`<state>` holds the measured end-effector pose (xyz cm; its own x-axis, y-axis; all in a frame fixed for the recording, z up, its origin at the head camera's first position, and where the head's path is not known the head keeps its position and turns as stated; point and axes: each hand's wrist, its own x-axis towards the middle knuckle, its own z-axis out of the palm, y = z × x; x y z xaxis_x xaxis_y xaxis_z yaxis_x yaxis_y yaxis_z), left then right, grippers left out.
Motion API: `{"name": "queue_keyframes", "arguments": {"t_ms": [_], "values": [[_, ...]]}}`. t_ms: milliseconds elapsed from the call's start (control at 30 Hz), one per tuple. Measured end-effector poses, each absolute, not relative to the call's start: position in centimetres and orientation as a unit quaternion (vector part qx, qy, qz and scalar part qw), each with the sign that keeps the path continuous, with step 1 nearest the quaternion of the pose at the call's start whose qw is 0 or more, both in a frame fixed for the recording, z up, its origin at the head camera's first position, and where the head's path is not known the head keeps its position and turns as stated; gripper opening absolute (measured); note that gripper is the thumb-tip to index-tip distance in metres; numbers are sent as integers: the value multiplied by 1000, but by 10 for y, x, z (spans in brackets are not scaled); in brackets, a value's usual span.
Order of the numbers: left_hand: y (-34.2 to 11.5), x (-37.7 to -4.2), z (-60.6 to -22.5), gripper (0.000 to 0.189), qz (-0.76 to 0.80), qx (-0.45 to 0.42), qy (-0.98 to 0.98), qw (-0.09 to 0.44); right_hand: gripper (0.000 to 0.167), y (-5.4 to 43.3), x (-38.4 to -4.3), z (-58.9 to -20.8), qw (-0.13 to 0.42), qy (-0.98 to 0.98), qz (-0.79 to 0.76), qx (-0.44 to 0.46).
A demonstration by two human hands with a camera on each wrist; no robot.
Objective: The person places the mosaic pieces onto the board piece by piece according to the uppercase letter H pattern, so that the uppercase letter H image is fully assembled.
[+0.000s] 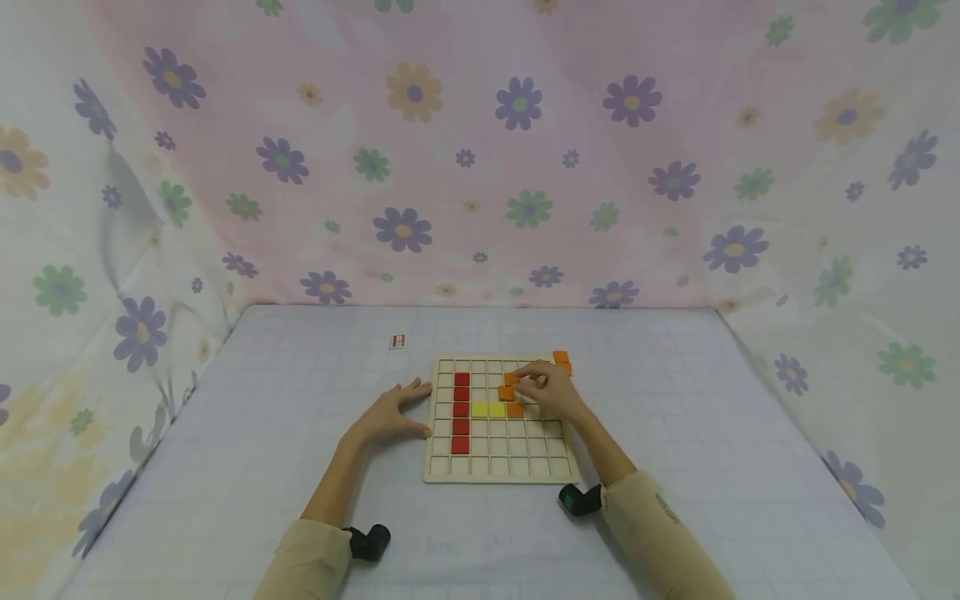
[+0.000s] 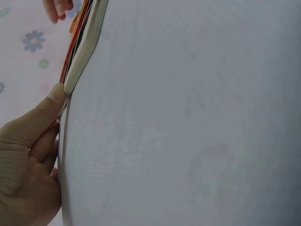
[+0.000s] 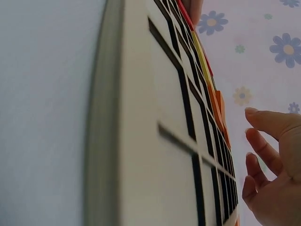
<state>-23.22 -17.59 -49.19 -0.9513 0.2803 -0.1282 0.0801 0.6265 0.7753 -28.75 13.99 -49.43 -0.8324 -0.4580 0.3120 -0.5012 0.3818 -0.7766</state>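
A wooden grid board (image 1: 480,478) lies flat on the table. A column of several red tiles (image 1: 461,409) fills its left part, with two yellow tiles (image 1: 488,409) and an orange tile (image 1: 514,411) in a row beside it. Two more orange tiles (image 1: 506,394) lie above that row; the lower one looks slightly askew. My right hand (image 1: 553,391) hovers over the board by these, its fingers loosely bent with nothing between them in the right wrist view. Spread along the board's left side, my left hand (image 1: 387,414) touches the edge with its thumb (image 2: 56,92).
Loose orange tiles (image 1: 561,357) lie by the board's far right corner. A small printed card (image 1: 399,341) is on the table behind the board's left corner. Flowered cloth (image 1: 480,192) hangs at the back and both sides.
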Motion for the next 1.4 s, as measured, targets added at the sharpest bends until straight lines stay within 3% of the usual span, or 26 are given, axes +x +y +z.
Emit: {"name": "queue_keyframes", "arguments": {"t_ms": [467,1033,1400], "values": [[-174,-230,-490,82,418,107,894,119,17,118,-290,-500,40,-829,452,326],[-176,-231,-491,82,424,106,892,115,19,119,-293,-502,25,-837,434,333],[-175,-231,-490,82,417,99,896,117,22,133,-296,-502,-22,-844,444,300]]}}
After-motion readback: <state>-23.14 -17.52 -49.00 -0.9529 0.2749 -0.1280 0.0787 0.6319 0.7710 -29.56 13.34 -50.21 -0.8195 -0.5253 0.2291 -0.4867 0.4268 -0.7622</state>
